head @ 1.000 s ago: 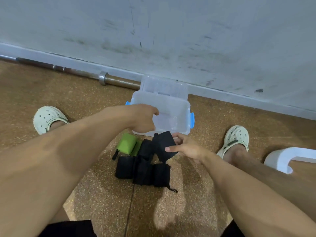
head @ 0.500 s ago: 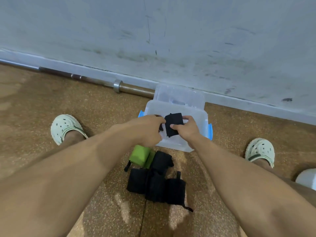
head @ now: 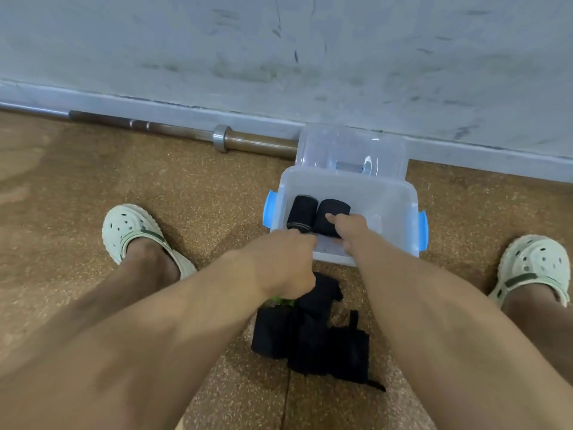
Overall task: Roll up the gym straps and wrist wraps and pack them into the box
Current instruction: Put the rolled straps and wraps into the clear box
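Hands have moved into the clear box [head: 414, 209] right of frame centre. Right hand [head: 348, 226] now pinches a black roll [head: 330, 212], set beside another roll [head: 302, 214]. Left hand [head: 283, 259] looks curled at the box's near rim, its grip hidden. Remaining rolls [head: 310, 342] wait below centre.

Two black rolled wraps [head: 317, 216] now lie side by side inside the clear box [head: 390, 209], which held none a second ago. The right hand [head: 348, 226] has moved from the floor pile into the box, its grip on the right-hand roll, and the left hand [head: 286, 259] has come to the box's near edge.
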Demonstrator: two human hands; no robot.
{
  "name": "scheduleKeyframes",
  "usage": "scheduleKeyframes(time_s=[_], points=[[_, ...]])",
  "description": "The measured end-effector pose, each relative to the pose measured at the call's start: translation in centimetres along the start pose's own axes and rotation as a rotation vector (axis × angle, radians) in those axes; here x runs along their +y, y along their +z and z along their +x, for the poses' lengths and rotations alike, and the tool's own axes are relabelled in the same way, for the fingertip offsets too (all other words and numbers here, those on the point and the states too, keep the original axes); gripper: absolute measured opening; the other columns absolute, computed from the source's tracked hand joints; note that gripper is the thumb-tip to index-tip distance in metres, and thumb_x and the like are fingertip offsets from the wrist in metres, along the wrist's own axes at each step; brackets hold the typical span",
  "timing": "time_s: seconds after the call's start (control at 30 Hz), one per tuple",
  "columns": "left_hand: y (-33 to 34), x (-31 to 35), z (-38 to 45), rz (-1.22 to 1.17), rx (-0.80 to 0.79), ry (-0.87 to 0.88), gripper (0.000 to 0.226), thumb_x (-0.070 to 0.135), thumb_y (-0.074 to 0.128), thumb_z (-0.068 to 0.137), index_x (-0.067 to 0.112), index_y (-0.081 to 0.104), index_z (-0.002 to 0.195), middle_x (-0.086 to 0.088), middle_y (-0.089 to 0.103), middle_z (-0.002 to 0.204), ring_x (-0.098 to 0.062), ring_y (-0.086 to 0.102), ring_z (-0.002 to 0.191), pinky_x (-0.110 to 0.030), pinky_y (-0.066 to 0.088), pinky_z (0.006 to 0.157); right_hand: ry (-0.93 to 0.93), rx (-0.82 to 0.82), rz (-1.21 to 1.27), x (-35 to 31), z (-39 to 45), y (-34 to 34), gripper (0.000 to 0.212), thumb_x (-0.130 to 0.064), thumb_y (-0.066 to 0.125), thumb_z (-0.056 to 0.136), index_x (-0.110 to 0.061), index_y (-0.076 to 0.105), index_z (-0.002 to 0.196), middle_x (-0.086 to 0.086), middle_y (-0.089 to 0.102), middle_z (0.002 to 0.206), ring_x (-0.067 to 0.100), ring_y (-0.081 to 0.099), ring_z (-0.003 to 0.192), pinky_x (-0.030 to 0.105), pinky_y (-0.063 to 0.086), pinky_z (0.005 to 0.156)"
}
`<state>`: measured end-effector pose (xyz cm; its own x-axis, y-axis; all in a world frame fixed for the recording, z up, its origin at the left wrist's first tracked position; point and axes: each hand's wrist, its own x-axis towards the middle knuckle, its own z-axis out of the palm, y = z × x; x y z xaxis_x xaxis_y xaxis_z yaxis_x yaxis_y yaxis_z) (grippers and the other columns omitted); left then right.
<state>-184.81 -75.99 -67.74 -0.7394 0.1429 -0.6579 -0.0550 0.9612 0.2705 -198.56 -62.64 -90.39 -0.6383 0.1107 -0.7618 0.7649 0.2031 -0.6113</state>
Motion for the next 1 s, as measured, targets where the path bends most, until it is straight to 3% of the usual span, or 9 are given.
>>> scheduleKeyframes(time_s=[0.1, 0.27, 0.43, 0.53, 0.6, 0.73, 0.83, 0.9, 1.0], points=[[-0.1, 0.1, 0.1, -0.016, -0.030, -0.007, 0.042, 0.026, 0.056, 0.098, 0.017, 0.048, 0.138, -0.004, 0.055, 0.128, -0.026, 0.058, 0.110, -0.039, 0.052, 0.089, -0.002, -0.059, 0.009, 0.1, 0.7, 0.0, 0.055, -0.017, 0.078, 0.090, -0.001, 0.056, 0.137, 0.014, 0.063, 0.133, 0.033, 0.059, 0.121, 0.051, 0.051, 0.106], [-0.2, 0.4, -0.2, -0.013, -0.046, -0.007, 0.044, 0.025, 0.055, 0.098, 0.016, 0.047, 0.140, -0.005, 0.055, 0.131, -0.026, 0.058, 0.113, -0.041, 0.052, 0.094, -0.006, -0.081, -0.070, -0.3, 0.2, -0.5, 0.064, -0.032, 0.081, 0.088, -0.002, 0.054, 0.138, 0.009, 0.061, 0.137, 0.030, 0.059, 0.114, 0.050, 0.053, 0.103], [-0.4, 0.9, -0.9, -0.030, -0.020, -0.006, 0.043, 0.026, 0.056, 0.097, 0.016, 0.049, 0.139, -0.005, 0.057, 0.133, -0.027, 0.059, 0.114, -0.043, 0.053, 0.095, -0.113, 0.022, -0.106, -2.7, -1.5, -2.6, 0.060, -0.032, 0.068, 0.098, -0.005, 0.048, 0.148, 0.011, 0.055, 0.145, 0.030, 0.056, 0.122, 0.037, 0.049, 0.100], [-0.3, 1.3, -1.6, -0.045, -0.030, -0.007, 0.042, 0.027, 0.056, 0.097, 0.018, 0.050, 0.138, -0.006, 0.059, 0.133, -0.027, 0.060, 0.114, -0.041, 0.053, 0.095, -0.219, 0.097, -0.069, -4.5, -3.6, -4.5, 0.048, -0.019, 0.067, 0.097, -0.013, 0.057, 0.143, 0.011, 0.063, 0.135, 0.025, 0.063, 0.111, 0.038, 0.054, 0.102], [-0.5, 1.7, -2.4, -0.033, -0.043, 0.003, 0.045, 0.026, 0.055, 0.098, 0.020, 0.046, 0.142, -0.005, 0.057, 0.137, -0.027, 0.059, 0.117, -0.039, 0.052, 0.095, -0.322, 0.163, -0.073, -5.4, -6.0, -5.5, 0.039, -0.015, 0.064, 0.095, -0.019, 0.063, 0.133, 0.010, 0.070, 0.118, 0.022, 0.067, 0.094, 0.038, 0.058, 0.094], [-0.6, 2.7, -4.3, 0.000, -0.071, 0.031, 0.055, 0.027, 0.052, 0.102, 0.023, 0.035, 0.154, -0.005, 0.048, 0.149, -0.028, 0.053, 0.128, -0.041, 0.047, 0.103, -0.615, 0.224, -0.229, -4.8, -12.2, -6.7, 0.021, -0.016, 0.055, 0.099, -0.021, 0.067, 0.115, 0.002, 0.071, 0.098, 0.015, 0.069, 0.083, 0.028, 0.057, 0.076], [-0.2, 3.6, -5.5, 0.027, -0.090, 0.060, 0.062, 0.033, 0.053, 0.103, 0.025, 0.028, 0.159, -0.005, 0.046, 0.154, -0.029, 0.049, 0.135, -0.039, 0.044, 0.107, -0.821, 0.186, -0.472, -1.8, -16.1, -8.1, 0.010, -0.031, 0.058, 0.102, -0.024, 0.066, 0.101, -0.004, 0.065, 0.078, 0.006, 0.060, 0.066, 0.019, 0.046, 0.060], [0.2, 4.0, -6.1, 0.018, -0.110, 0.077, 0.067, 0.037, 0.055, 0.102, 0.026, 0.023, 0.160, -0.002, 0.042, 0.158, -0.028, 0.045, 0.140, -0.039, 0.040, 0.112, -0.815, 0.161, -0.680, 0.9, -17.5, -9.1, 0.018, -0.043, 0.057, 0.100, -0.029, 0.064, 0.093, -0.007, 0.064, 0.072, 0.009, 0.060, 0.065, 0.027, 0.049, 0.060], [0.6, 4.3, -6.9, 0.018, -0.124, 0.082, 0.069, 0.041, 0.056, 0.102, 0.027, 0.023, 0.161, 0.001, 0.040, 0.160, -0.026, 0.043, 0.142, -0.038, 0.038, 0.113, -0.614, 0.082, -0.871, 5.7, -18.2, -10.5, 0.025, -0.048, 0.057, 0.098, -0.028, 0.065, 0.085, -0.010, 0.067, 0.076, 0.015, 0.066, 0.074, 0.038, 0.058, 0.071]])
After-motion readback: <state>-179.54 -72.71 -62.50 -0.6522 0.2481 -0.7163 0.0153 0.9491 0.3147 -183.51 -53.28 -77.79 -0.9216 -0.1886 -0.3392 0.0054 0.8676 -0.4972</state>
